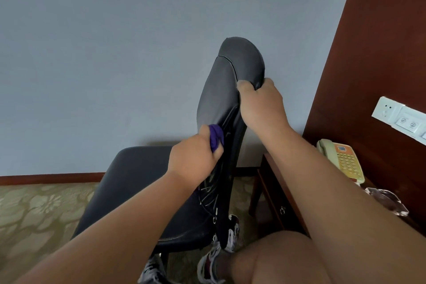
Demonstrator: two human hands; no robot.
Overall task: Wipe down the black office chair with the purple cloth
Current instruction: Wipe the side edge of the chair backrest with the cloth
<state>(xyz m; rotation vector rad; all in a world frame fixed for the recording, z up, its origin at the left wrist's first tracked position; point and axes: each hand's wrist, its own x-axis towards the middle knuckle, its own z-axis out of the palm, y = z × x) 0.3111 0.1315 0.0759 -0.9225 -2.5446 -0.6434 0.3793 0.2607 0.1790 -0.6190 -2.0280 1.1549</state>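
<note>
Against the grey wall: the black office chair (219, 92) stands side-on, seat (138, 180) to the left and backrest rising towards the upper right.
Left hand: the left hand (193, 157) is curled round a bunched purple cloth (216, 136) and presses it on the front face of the backrest, about halfway up.
Purple cloth: only a small wad shows past the knuckles, touching the creased black upholstery.
Right hand: the right hand (260, 104) grips the backrest's near side edge just below its rounded top, thumb on the front face and fingers wrapped behind.
Nightstand: a dark wooden nightstand (272, 191) sits just right of the chair. Its drawer is shut, with a metal handle (283, 210) on the front, so the contents cannot be told.
On the nightstand: a beige telephone (343, 161) with an orange keypad, and a crumpled clear plastic wrapper (389, 200) nearer the camera.
Edges: the backrest's rear side is near the nightstand's front corner, with a narrow strip of carpet between.
Open room: patterned green carpet (34, 210) spreads left of the seat up to the red-brown skirting board (50, 177).
Right wall: a wood panel (368, 53) carries a white switch plate (401, 115).
Below: a bare knee (276, 258) and a sneaker (232, 230) sit close behind the chair.
</note>
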